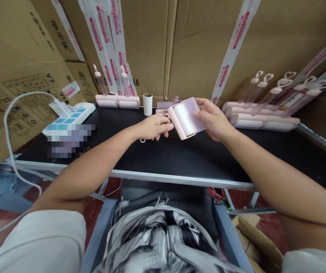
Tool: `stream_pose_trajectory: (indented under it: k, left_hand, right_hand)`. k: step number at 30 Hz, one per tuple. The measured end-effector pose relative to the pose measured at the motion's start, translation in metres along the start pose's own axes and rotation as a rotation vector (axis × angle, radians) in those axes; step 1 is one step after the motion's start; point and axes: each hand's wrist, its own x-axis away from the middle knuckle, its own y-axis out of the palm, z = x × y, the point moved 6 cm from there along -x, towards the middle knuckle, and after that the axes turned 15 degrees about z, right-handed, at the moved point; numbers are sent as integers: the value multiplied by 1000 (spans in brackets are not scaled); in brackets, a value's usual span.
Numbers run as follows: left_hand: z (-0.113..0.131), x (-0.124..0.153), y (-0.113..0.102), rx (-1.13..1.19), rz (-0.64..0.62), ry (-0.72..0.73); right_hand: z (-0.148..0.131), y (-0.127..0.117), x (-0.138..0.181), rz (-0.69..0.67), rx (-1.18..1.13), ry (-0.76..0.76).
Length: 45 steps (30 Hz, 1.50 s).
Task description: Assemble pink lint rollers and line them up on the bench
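Both my hands hold a pink lint roller just above the black table. My right hand grips its lilac cover, fingers wrapped round the far side. My left hand is closed on the roller's handle end at the left. The white sticky roll shows between the two hands.
Finished pink rollers with clear handles lie in a row at the back right, and two more stand at the back left. A white cardboard tube stands mid-back. A white power strip with a cable lies left. Cardboard boxes wall the back.
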Motion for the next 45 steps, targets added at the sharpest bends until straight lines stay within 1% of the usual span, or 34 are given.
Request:
stream_pose_trajectory:
  k: [6,11,13,15,18,20,21,23,25,28,30,32,34,37,39,41,43,45]
  left_hand:
    - [2,2,2,-18,-3,-15]
    - [1,2,4,-27,-14,5]
    - [0,1,4,-29,-17,4]
    - [0,1,4,-37,-20,12]
    - [2,2,3,-49,-25,32]
    - [3,2,3,-46,-22,34]
    - [4,3,2,-43,-21,32]
    - [6,4,3,-43,-17,31]
    - [9,5,3,-55,-17,35]
    - [11,7,7,-85,-45,49]
    - [12,7,9,-95,-56,52]
    - [12,7,9,-81,-43,36]
    - [11,6,10,-53,-32,-7]
    - [6,7,9,-1,-42,-133]
    - [2,8,6,33,-49,-232]
    - [-2,9,4,83,-82,-295]
    - [-3,10,4,179,-143,-306]
    - [-2,9,3,312,-186,-286]
  right_hand:
    - [2,2,1,-20,-27,28]
    - [3,11,8,-111,-28,52]
    - [3,11,6,-129,-19,54]
    - [5,2,-2,-112,0,80]
    - [10,-23,-21,-31,43,133]
    - [11,-37,-31,16,92,124]
    - [11,-40,-32,37,112,114]
    - [11,-36,-28,67,128,105]
    - [12,-19,-16,49,124,92]
    - [10,17,8,-109,155,-45]
    - [11,27,16,-153,126,-64]
    - [10,26,17,-154,121,-64]
    - [1,20,15,-155,198,-150]
    - [-21,14,18,-166,447,-436]
    - [-31,19,27,-211,573,-624]
    - [-33,28,37,-285,615,-739]
    - [-29,36,42,-317,619,-775]
    - [-23,39,43,-303,608,-755]
